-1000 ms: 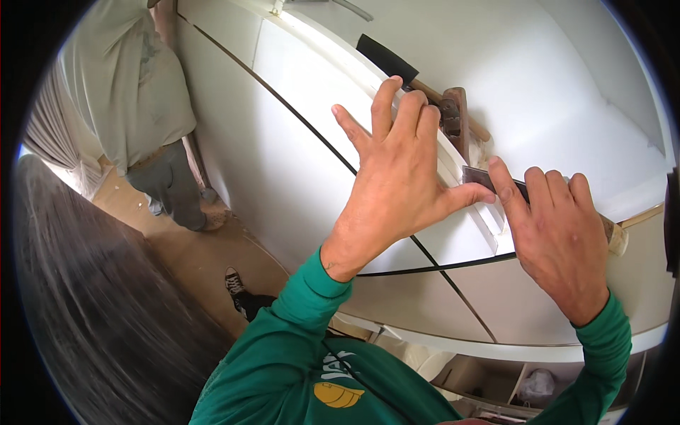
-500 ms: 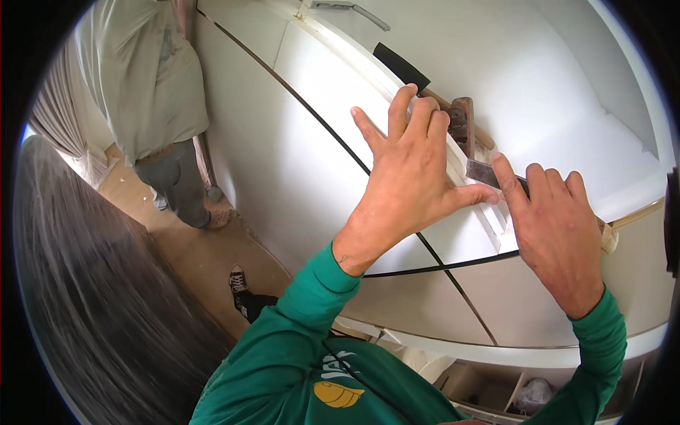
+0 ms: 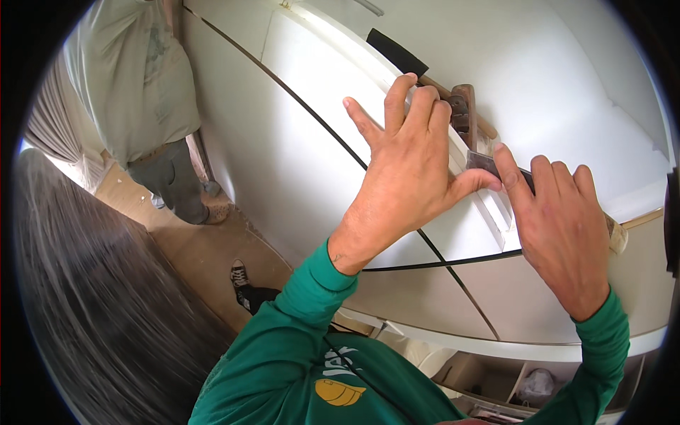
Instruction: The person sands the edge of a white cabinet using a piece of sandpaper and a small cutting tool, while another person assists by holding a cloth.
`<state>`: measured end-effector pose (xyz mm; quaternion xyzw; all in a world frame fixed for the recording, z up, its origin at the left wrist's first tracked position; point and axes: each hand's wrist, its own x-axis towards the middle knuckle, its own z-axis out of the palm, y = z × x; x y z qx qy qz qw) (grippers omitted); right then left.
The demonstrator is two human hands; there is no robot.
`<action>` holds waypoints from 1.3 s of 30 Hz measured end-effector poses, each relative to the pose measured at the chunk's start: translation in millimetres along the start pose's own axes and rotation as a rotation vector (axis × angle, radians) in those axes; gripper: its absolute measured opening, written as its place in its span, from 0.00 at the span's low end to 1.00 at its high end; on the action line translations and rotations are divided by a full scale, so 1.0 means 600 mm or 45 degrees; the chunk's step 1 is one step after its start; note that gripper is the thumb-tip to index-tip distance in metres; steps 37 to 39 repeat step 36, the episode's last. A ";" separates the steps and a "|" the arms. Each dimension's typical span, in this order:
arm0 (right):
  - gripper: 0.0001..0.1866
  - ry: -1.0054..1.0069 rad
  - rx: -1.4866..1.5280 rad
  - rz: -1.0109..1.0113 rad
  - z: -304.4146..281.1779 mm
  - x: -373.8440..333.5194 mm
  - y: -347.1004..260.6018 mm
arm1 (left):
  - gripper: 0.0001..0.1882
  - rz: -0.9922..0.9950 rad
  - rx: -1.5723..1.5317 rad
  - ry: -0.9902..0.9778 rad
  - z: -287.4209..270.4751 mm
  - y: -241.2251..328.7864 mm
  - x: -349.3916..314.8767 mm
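My right hand (image 3: 563,230) is closed round a chisel, whose flat metal blade (image 3: 483,163) points left and whose pale handle end (image 3: 618,237) sticks out beyond my palm. The index finger lies stretched along the blade. My left hand (image 3: 407,166) is open, its fingers spread over the long white frame strip (image 3: 347,46). Its thumb reaches right, its tip at the chisel blade. The blade's tip meets the strip near its close end. Just beyond lie a wooden hand plane (image 3: 464,117) and a tool with a broad black head (image 3: 397,53) and wooden handle.
White panels (image 3: 283,142) with dark seams form the work surface. At the left stands another person (image 3: 131,78) in a light top and grey trousers. A dark, film-wrapped piece (image 3: 106,283) fills the lower left. Below the surface, an open compartment (image 3: 482,375) holds a crumpled clear bag (image 3: 538,386).
The whole view has shifted slightly. My left thumb has moved a little right, closer against the chisel blade. Both hands otherwise keep nearly the same pose.
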<state>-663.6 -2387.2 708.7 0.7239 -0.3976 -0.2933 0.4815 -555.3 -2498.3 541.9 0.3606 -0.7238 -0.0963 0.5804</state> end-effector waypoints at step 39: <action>0.25 0.003 -0.028 -0.009 0.002 0.001 0.000 | 0.58 -0.011 0.001 -0.041 -0.028 -0.020 0.019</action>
